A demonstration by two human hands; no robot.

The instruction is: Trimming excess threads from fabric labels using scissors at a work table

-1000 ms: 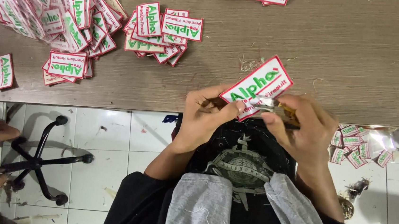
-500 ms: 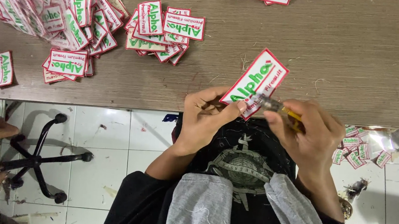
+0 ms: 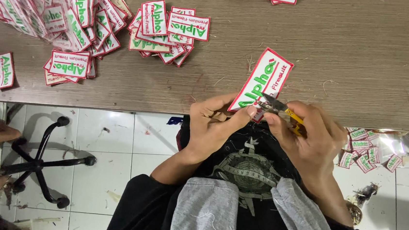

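Centre frame: our left hand [image 3: 213, 125] pinches 1 white, red-bordered embroidered patch [image 3: 262, 80]. Our right hand [image 3: 310, 133] is clamped on yellow-handled thread snips [image 3: 282, 111] at its lower edge.

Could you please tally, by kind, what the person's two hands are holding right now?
White rectangular embroidered patch with red border and green lettering, held by the left hand: 1
Small yellow-handled metal thread snips, held in the right hand: 1
Total: 2

Patch [image 3: 261, 80]: white ground, red border, green and red lettering. Snips [image 3: 282, 111]: steel blades, yellow handle. Bench [image 3: 354, 63]: brown wood grain. Floor [image 3: 115, 137]: white tiles.
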